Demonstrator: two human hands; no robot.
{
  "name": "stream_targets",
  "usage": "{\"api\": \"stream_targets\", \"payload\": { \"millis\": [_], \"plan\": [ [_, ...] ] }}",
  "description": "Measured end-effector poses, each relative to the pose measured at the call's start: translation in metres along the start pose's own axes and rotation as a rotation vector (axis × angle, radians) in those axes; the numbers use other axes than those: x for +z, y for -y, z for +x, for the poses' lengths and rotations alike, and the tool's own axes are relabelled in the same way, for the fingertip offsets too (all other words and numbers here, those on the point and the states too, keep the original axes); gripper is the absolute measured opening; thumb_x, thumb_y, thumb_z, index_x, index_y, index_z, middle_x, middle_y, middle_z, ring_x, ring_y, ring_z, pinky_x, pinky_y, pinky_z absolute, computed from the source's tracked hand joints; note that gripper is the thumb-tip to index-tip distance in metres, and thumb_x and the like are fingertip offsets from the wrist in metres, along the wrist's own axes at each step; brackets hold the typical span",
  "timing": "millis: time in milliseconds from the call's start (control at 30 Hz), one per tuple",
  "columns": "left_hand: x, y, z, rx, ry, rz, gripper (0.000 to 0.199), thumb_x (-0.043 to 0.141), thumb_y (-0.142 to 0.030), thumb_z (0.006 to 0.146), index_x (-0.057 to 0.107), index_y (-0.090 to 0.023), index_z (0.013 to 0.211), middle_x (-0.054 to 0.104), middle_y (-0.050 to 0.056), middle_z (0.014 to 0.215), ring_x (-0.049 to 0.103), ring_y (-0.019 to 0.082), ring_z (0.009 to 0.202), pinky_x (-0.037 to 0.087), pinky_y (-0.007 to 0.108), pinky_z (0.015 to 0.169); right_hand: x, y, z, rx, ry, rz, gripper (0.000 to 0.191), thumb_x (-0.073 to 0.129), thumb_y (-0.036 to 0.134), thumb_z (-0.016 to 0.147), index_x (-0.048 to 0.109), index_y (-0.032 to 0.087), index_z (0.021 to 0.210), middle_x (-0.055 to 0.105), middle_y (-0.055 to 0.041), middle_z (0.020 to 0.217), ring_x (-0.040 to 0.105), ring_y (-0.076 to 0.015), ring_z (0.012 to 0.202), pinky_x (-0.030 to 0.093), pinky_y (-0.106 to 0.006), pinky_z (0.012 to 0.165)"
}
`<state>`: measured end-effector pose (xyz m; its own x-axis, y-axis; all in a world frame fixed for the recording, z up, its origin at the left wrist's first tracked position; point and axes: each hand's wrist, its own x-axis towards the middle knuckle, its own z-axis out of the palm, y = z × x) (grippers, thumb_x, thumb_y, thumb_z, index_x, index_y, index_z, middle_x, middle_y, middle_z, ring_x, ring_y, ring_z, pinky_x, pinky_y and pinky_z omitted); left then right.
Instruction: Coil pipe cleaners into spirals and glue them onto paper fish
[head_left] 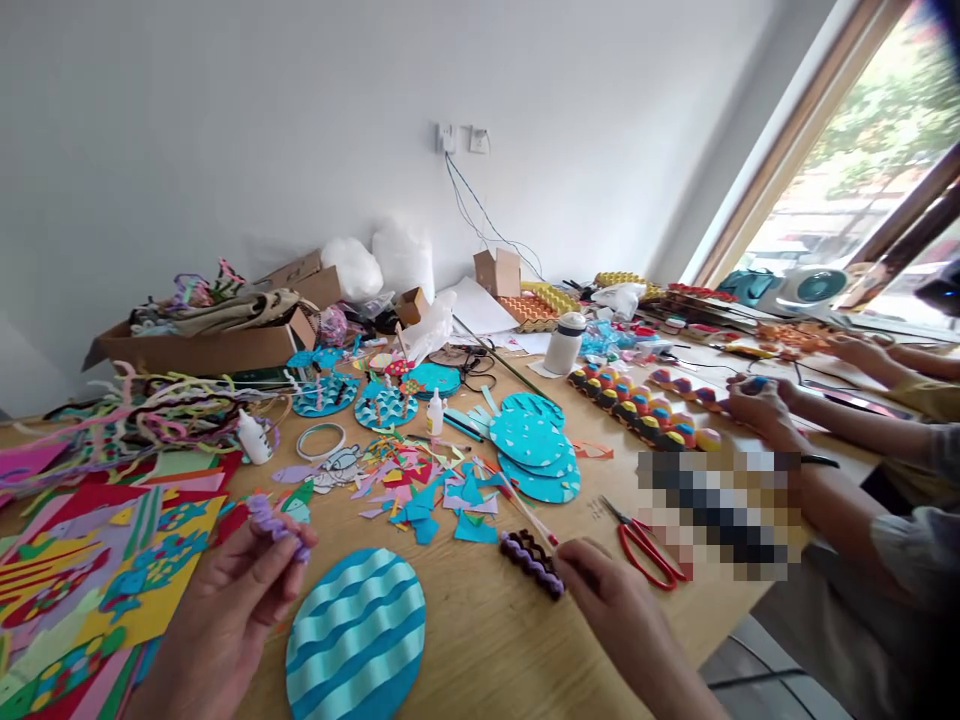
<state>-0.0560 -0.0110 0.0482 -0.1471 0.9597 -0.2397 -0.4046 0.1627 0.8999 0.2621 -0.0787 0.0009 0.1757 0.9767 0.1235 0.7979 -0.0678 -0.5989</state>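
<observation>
In my left hand [244,590], a coiled purple pipe cleaner [277,527] is pinched between thumb and fingers. My right hand [611,590] is closed at the end of a thin pale stick [529,510] with red near the fingers; its other end points away over the table. Just beside those fingertips lie coiled purple and dark brown pipe cleaners [531,562]. Between my hands rests a blue oval card [356,635] with wavy light-blue strips. Red-handled scissors [649,550] lie to the right of my right hand.
Paper scraps [442,495], a tape roll [320,441], glue bottles [435,412] and stacked blue ovals [536,450] spread ahead. Loose pipe cleaners [150,410] and coloured paper sheets [120,560] are at left. Another person's hands [761,405] work at right, near painted egg-carton strips [634,405].
</observation>
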Motion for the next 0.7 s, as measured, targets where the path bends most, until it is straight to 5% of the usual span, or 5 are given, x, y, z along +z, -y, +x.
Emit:
{"api": "stream_targets", "payload": {
  "millis": [167,333,467,700],
  "plan": [
    [0.005,0.013,0.0,-0.055,-0.003,0.063,0.042,0.086,-0.029,0.038,0.067,-0.021,0.074,0.067,-0.002,0.072,0.056,0.01,0.055,0.049,0.015,0.045,-0.012,-0.062,0.002,0.223,0.018,-0.311,0.021,0.04,0.029,0.08,0.055,0.022,0.066,0.063,-0.0035,0.073,0.059,-0.0198,0.069,0.038,-0.027,0.058],
    [0.012,0.017,-0.004,-0.035,0.046,0.127,0.035,0.084,-0.031,0.043,0.067,-0.02,0.073,0.064,-0.003,0.066,0.052,0.008,0.054,0.044,0.014,0.045,-0.011,-0.068,0.009,0.214,0.053,-0.389,0.018,0.043,0.026,0.077,0.056,0.022,0.067,0.063,-0.0051,0.076,0.059,-0.0223,0.075,0.04,-0.029,0.06],
    [0.023,0.02,-0.01,-0.003,0.124,0.135,0.025,0.081,-0.028,0.049,0.068,-0.018,0.067,0.056,-0.005,0.056,0.039,0.004,0.046,0.034,0.013,0.042,-0.002,-0.029,0.017,0.053,0.005,-0.093,0.022,0.045,0.037,0.079,0.06,0.022,0.076,0.064,-0.0057,0.084,0.059,-0.0217,0.077,0.042,-0.03,0.067],
    [0.03,0.026,-0.013,-0.098,0.267,0.006,0.017,0.079,-0.021,0.054,0.069,-0.017,0.067,0.06,-0.002,0.065,0.05,0.009,0.062,0.041,0.018,0.059,0.049,0.104,0.024,-0.11,0.445,0.898,0.025,0.059,0.042,0.075,0.058,0.019,0.085,0.062,-0.0027,0.077,0.057,-0.0159,0.072,0.043,-0.025,0.063]
  ]
}}
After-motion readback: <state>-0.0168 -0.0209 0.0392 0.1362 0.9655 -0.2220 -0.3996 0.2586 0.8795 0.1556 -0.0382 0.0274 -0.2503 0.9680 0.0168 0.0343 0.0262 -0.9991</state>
